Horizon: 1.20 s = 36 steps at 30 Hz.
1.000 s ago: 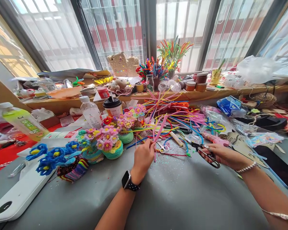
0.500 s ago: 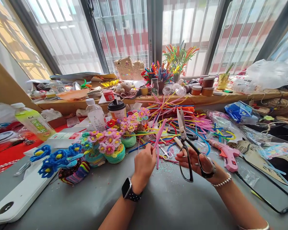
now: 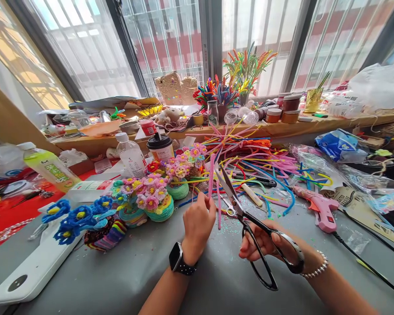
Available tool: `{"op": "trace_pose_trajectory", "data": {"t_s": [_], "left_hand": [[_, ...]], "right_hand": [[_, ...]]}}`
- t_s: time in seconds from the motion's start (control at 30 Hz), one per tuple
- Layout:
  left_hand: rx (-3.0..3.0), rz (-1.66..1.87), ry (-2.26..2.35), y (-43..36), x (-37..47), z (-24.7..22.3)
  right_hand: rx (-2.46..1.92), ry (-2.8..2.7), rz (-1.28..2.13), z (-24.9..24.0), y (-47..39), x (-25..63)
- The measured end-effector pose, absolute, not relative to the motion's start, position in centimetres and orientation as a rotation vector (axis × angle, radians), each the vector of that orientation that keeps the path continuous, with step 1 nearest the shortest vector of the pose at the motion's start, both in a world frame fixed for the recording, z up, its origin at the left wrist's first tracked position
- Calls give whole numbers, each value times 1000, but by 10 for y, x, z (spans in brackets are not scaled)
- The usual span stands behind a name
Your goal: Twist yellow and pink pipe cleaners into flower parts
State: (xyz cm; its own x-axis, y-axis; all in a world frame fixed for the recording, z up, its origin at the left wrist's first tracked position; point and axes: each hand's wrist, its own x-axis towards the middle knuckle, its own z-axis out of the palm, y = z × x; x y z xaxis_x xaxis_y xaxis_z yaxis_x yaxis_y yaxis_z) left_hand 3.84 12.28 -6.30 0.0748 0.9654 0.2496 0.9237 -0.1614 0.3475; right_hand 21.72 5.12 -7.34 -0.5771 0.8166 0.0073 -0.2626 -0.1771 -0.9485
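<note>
My left hand (image 3: pixel 198 223), with a black watch at its wrist, is closed on pink pipe cleaners (image 3: pixel 211 177) that stand up from the fingertips; one strand hangs down beside them. My right hand (image 3: pixel 265 243) holds large black-handled scissors (image 3: pixel 238 208) through the loops. Their blades are slightly parted and point up and left, close to the right side of the pink strands. Small white-handled scissors (image 3: pixel 230 210) lie on the grey table (image 3: pixel 226 280) behind the big blades. Glitter is scattered around them.
Pipe-cleaner flowers in pots (image 3: pixel 151 197) and blue flowers (image 3: pixel 80 218) stand at left. Loose pipe cleaners (image 3: pixel 269 157) pile up behind my hands. A pink glue gun (image 3: pixel 323 210) with its cord lies at right. Bottles (image 3: pixel 131 155) and a cup (image 3: pixel 160 148) are behind.
The big scissors have swung to tilt further left, their blades nearer the pink strands and their handles lower. My right hand has moved slightly down. The view has shifted a little.
</note>
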Motion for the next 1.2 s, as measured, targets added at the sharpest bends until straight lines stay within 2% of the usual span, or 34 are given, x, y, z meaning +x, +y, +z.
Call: {"op": "trace_pose_trajectory", "data": {"t_s": [0.8, 1.2], "left_hand": [[2265, 700, 1955, 122, 39, -63], [2377, 723, 1590, 121, 40, -69]], "right_hand": [[-798, -1281, 1894, -71, 51, 211], [-786, -1231, 1586, -72, 52, 214]]}}
